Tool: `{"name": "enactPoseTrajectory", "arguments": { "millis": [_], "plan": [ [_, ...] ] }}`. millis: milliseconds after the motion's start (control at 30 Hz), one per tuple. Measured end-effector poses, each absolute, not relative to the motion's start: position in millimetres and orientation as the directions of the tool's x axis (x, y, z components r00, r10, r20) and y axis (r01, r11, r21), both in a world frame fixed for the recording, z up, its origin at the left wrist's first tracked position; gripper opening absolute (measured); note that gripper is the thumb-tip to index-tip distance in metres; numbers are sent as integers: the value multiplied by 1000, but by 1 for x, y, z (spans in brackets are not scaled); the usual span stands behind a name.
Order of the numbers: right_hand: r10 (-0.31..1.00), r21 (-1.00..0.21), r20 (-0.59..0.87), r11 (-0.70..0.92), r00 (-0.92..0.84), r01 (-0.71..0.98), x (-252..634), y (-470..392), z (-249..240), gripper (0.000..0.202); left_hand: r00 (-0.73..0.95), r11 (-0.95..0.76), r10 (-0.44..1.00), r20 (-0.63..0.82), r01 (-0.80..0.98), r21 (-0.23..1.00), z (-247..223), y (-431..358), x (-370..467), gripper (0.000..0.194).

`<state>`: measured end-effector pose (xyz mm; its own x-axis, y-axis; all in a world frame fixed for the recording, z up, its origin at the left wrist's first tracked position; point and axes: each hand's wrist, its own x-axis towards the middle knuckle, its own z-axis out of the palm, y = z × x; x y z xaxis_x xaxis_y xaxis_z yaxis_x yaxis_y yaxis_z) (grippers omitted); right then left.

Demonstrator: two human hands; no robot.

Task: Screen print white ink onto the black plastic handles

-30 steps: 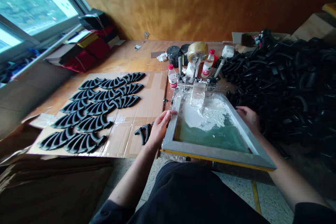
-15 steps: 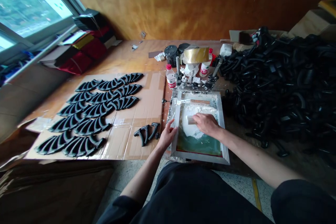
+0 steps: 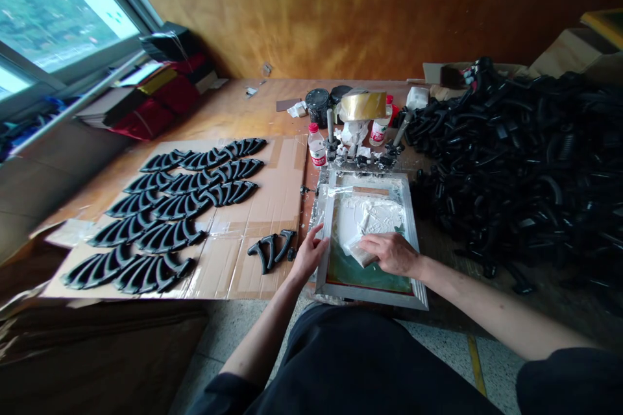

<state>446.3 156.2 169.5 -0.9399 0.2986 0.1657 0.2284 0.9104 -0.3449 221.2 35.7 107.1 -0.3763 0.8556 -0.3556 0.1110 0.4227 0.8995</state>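
My right hand is closed on a pale squeegee, which lies tilted against the mesh of a screen-printing frame. White ink coats the upper and middle part of the mesh; the lower part shows green. At the frame's left edge is my left hand, fingers apart and holding nothing. Whether its fingertips touch the frame, I cannot tell. A few black curved handles lie on the cardboard to the left of that hand. A wooden strip sits near the frame's far side.
Rows of black handles cover much of the cardboard sheet. A large heap of black parts stands at the right. Behind the frame are metal clamps, a red-capped bottle, a tape roll and a black tub.
My right hand has drawn the squeegee toward me and turned it, and the ink above it now looks ridged. The left hand has stayed at the frame's left edge.
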Motion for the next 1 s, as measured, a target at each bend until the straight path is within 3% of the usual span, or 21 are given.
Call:
{"name": "enactPoseTrajectory", "arguments": {
  "millis": [100, 267, 367, 467, 533, 667, 733, 800, 867, 900, 1000],
  "plan": [
    [412, -367, 171, 869, -895, 331, 431, 170, 182, 17, -352, 412, 864, -361, 81, 908, 121, 36, 221, 65],
    [679, -384, 252, 724, -690, 572, 418, 235, 223, 54, -305, 383, 876, -374, -33, 923, 179, 35, 219, 68],
    [846, -500, 300, 533, -441, 683, 462, 277, 235, 42, -336, 310, 882, -331, -118, 944, 220, 44, 220, 64],
    [947, -591, 263, 311, -186, 744, 509, 289, 219, 40, -393, 93, 906, -160, -183, 979, 253, 68, 222, 62],
    [959, -583, 183, 284, -218, 761, 517, 272, 194, 39, -450, -69, 893, -19, -179, 981, 268, 89, 223, 58],
    [830, -491, 87, 516, -550, 702, 480, 205, 142, 29, -517, -143, 855, 55, -133, 981, 272, 112, 230, 58],
    [772, -360, 53, 606, -633, 709, 455, 177, 130, 22, -554, -83, 832, -32, -182, 980, 256, 103, 244, 60],
    [794, -274, 12, 588, -608, 761, 437, 155, 130, 14, -449, 138, 851, -272, -309, 941, 228, 82, 264, 62],
    [820, -283, 11, 551, -572, 785, 425, 135, 139, 12, -167, 452, 812, -559, -424, 785, 198, 58, 286, 62],
    [804, -312, 37, 574, -594, 757, 421, 125, 144, 12, -82, 517, 778, -623, -479, 709, 184, 47, 296, 60],
    [621, -414, 166, 749, -766, 517, 418, 107, 155, 12, -73, 510, 719, -691, -621, 595, 158, 24, 301, 43]
  ]
}}
